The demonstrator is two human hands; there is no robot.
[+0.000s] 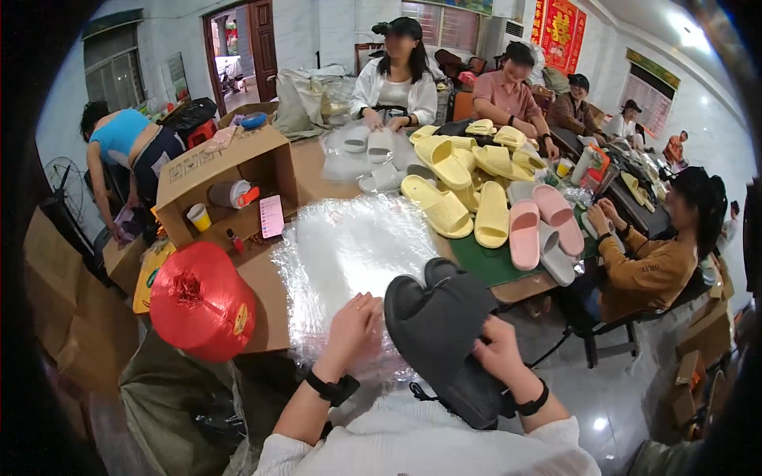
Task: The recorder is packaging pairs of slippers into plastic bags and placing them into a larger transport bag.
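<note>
A pair of black slide slippers (436,341) is gripped at its right side by my right hand (502,349), the fingers partly hidden behind the shoes. The pair is tilted, toes toward the table, close in front of my body. My left hand (353,327) rests over the near edge of a stack of clear plastic bags (341,246), its fingers stretched out and holding nothing visible. A small gap parts that hand from the slippers. Beyond the bags lie yellow slippers (444,206), pink slippers (525,234) and grey slippers (556,255).
At the left stand a large red spool of plastic twine (202,301) and an open cardboard box (226,159) with cups inside. A pink phone (271,216) leans there. Several co-workers sit around the tables; one across from me handles white slippers (369,143). A sack (178,404) stands lower left.
</note>
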